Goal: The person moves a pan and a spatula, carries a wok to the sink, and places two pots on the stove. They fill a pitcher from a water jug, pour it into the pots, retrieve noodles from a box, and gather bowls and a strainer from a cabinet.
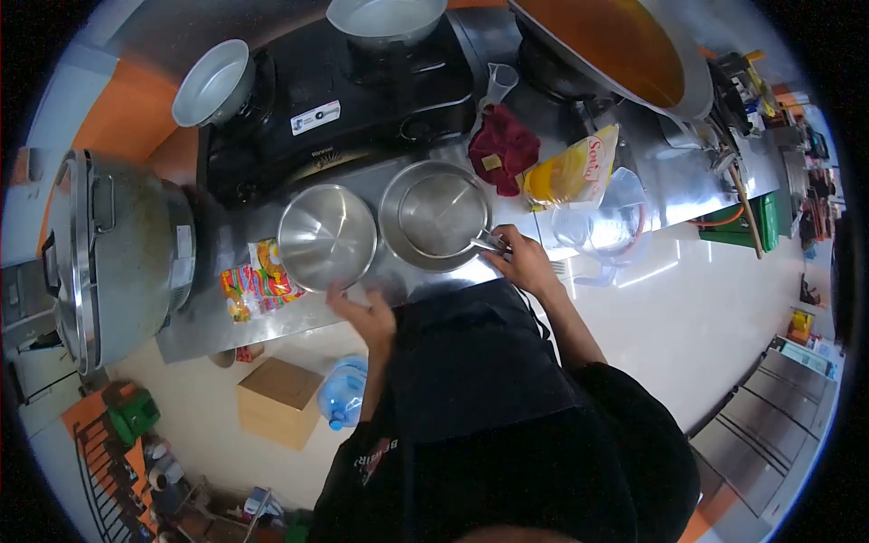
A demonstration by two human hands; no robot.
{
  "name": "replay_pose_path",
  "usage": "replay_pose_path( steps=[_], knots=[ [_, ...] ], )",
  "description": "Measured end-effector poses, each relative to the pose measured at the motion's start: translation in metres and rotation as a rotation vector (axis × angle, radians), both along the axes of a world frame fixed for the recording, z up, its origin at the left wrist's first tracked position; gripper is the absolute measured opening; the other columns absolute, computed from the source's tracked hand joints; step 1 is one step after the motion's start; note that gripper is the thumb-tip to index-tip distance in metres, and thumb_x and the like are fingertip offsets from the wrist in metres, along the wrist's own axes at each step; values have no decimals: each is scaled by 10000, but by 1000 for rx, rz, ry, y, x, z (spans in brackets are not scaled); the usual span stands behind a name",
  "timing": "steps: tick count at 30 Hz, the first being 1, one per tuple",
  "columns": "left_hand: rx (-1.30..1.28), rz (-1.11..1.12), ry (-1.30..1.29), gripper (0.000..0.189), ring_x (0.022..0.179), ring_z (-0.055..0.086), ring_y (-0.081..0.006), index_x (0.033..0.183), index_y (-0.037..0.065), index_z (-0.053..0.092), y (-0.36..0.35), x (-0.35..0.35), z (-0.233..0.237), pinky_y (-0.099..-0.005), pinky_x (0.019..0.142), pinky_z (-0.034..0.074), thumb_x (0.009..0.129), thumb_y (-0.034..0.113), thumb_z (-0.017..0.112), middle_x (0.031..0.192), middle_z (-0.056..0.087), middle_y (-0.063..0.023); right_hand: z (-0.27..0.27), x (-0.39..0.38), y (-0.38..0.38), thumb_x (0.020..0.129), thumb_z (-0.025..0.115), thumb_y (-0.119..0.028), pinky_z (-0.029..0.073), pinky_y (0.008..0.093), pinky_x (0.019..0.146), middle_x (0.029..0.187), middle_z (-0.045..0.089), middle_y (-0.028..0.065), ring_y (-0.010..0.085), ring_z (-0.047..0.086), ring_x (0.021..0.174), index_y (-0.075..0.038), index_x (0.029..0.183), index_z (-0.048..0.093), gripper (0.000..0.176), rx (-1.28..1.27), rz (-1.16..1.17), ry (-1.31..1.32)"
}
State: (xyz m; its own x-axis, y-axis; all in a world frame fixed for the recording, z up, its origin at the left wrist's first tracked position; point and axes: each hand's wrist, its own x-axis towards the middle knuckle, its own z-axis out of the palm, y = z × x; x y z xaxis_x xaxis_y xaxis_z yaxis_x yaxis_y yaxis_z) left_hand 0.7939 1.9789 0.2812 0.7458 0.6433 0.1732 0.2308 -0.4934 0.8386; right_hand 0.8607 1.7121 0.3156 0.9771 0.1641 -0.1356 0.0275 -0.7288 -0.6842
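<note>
My right hand [528, 262] is closed around the handle of a round metal strainer [442, 215]. The strainer lies inside a steel bowl [391, 226] on the metal counter. My left hand [365, 317], slightly smeared by motion, has its fingers apart at the lower rim of a second steel bowl [328, 237], which stands to the left of the first. Colourful food packets [258, 282] lie left of that bowl. Beyond my right hand are a dark red cloth [503, 149], a pouch of yellow oil [572, 172] and a clear plastic jug [605, 217].
A black gas stove [317, 149] carries two light metal pans [217, 83]. At the upper right is a big pan of orange-brown liquid [625, 50]. A large lidded pot [131, 244] stands left. A cardboard box [279, 403] and blue water bottle [344, 391] are on the floor.
</note>
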Motion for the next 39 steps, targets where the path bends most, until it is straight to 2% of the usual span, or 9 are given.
replay_pose_path(
  steps=[2,4,8,21,24,33,36,38,39],
  knots=[
    [216,-337,-19,395,1104,375,-362,1130,-11,444,-10,17,6,-455,967,266,754,36,556,1148,408,-216,5,8,3,799,643,-258,480,418,637,762,603,163,346,613,733,-57,1028,475,347,-25,74,-7],
    [224,-398,-9,381,1095,382,-367,1110,9,462,-14,31,5,-454,954,279,744,40,563,1143,414,-210,10,18,8,828,549,-274,466,486,696,914,605,183,391,592,813,-70,1022,487,288,-155,181,26],
    [297,-537,34,351,1081,393,-365,1081,41,485,-18,47,16,-458,921,301,742,64,577,1135,425,-189,10,37,22,853,464,-215,475,503,659,904,596,187,404,592,784,-56,1006,492,223,-310,208,-2],
    [446,-492,94,300,1121,351,-363,1026,56,560,-30,49,14,-491,946,257,734,118,590,1189,402,-185,17,50,13,904,426,-247,435,492,711,795,584,255,432,564,806,-12,980,487,255,-59,259,110],
    [467,-505,140,318,1127,343,-368,1036,65,569,-31,53,17,-505,958,243,726,130,595,1203,392,-187,31,49,13,904,475,-230,413,475,643,732,575,249,424,558,755,16,863,516,252,8,184,119],
    [464,-485,103,330,1144,330,-366,1050,75,574,-25,53,22,-504,972,224,725,129,591,1223,380,-182,90,44,0,865,503,-115,467,393,659,832,626,167,332,579,657,15,915,625,186,22,198,-443],
    [417,-435,86,305,1157,328,-362,1039,72,571,-16,47,15,-493,969,232,735,106,578,1225,384,-177,95,41,26,890,518,-140,476,317,599,817,641,145,216,592,612,29,948,611,202,273,-12,-190],
    [333,-395,-20,284,1159,334,-362,1029,72,571,-4,37,7,-485,969,236,746,89,567,1217,399,-173,57,44,52,907,522,-181,471,262,559,785,644,117,131,582,604,44,974,591,244,836,-279,91],
    [330,-386,-14,284,1159,334,-362,1029,72,571,1,30,6,-485,969,236,746,89,567,1217,399,-173,37,47,60,913,516,-187,484,260,561,788,648,112,134,584,608,43,1011,571,256,852,-271,119]
  ],
)
